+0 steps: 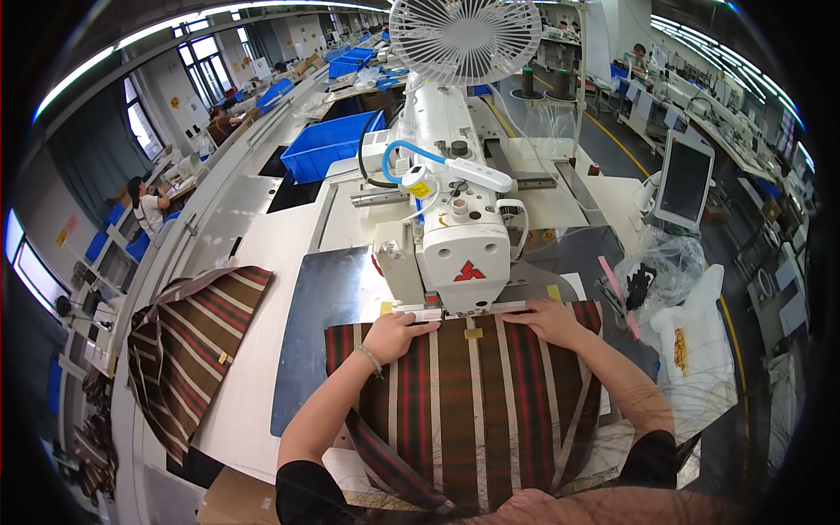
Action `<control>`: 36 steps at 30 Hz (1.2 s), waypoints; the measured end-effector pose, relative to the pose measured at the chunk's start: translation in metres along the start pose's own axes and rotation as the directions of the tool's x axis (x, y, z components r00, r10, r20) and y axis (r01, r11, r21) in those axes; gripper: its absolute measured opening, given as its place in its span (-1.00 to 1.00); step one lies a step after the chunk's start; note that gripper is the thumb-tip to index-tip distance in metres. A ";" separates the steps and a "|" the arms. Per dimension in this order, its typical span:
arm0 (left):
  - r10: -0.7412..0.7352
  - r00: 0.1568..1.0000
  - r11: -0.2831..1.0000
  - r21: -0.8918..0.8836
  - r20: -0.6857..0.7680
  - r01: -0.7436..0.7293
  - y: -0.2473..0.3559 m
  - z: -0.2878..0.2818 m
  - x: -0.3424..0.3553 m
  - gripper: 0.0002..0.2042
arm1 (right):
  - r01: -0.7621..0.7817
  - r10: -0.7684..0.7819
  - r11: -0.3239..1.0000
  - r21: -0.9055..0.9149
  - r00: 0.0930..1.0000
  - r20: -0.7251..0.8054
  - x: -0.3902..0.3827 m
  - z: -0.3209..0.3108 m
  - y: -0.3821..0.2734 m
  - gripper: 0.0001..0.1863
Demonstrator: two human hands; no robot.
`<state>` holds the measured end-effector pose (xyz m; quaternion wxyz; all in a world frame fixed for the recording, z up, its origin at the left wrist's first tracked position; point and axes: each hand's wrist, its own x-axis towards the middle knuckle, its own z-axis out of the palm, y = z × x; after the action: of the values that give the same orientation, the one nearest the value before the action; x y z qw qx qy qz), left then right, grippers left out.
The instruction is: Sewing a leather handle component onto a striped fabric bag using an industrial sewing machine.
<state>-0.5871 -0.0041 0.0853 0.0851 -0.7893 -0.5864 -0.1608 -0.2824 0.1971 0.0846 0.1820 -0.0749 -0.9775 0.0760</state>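
Brown, red and cream striped fabric lies under the front of a white industrial sewing machine, its top edge at a pale clamp bar. My left hand rests on that edge left of the needle area, index finger stretched along it. My right hand lies on the edge to the right, fingers extended. Both press on the cloth, and some fingertips are hard to make out. A small tan tab sits on the fabric between my hands.
A second striped piece lies at left. A blue bin and white fan are behind. At right stand a screen, plastic bag and white foam. Workers sit at other benches.
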 end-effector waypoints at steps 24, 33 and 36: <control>0.044 0.992 0.999 0.026 0.119 -0.048 -0.020 0.006 0.005 -0.43 | -0.046 0.047 0.998 0.052 0.999 -0.017 0.004 0.002 -0.003 -0.49; 0.050 0.993 0.998 0.043 0.110 -0.055 -0.020 0.002 0.008 -0.41 | -0.034 0.034 0.999 0.042 0.999 -0.011 0.003 0.000 -0.003 -0.47; 0.066 0.994 0.996 0.053 0.093 -0.071 -0.021 0.002 0.007 -0.41 | -0.027 0.027 0.999 0.032 1.000 -0.009 0.003 0.001 -0.002 -0.48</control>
<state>-0.6046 0.0090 0.0853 0.0861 -0.8127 -0.5666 -0.1051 -0.2862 0.1953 0.0854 0.1867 -0.0857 -0.9742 0.0937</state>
